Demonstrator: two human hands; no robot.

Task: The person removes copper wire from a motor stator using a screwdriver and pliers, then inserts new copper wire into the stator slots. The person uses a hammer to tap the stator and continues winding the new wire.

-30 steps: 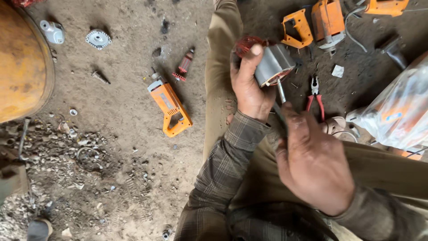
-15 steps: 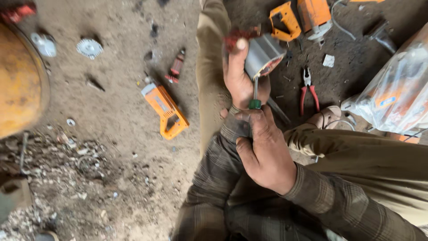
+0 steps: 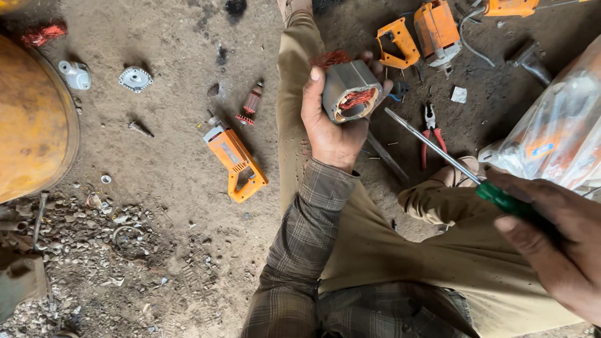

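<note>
Your left hand [image 3: 330, 128] is gripping a grey motor stator [image 3: 350, 92] with copper windings showing in its open end, holding it up above your left knee with the fingers wrapped around its far side and the thumb along the near edge. Your right hand [image 3: 554, 241] is closing around the green handle of a screwdriver [image 3: 460, 167], low at the right of the view, and its long metal shaft is pointing up and left towards the stator, with the tip sitting just beside it but apart from it (whether the tip is flat or crossed is too small to tell).

On the dirt floor [image 3: 163, 156] to your left, an orange tool housing [image 3: 236, 163] is lying near your leg, with a small armature [image 3: 251, 102] just beyond it. Red-handled pliers [image 3: 432, 134] are lying on the ground past the screwdriver shaft. More orange tool parts [image 3: 419, 34] are sitting further out, and a clear plastic bag [image 3: 557, 134] is resting at the right edge.
</note>
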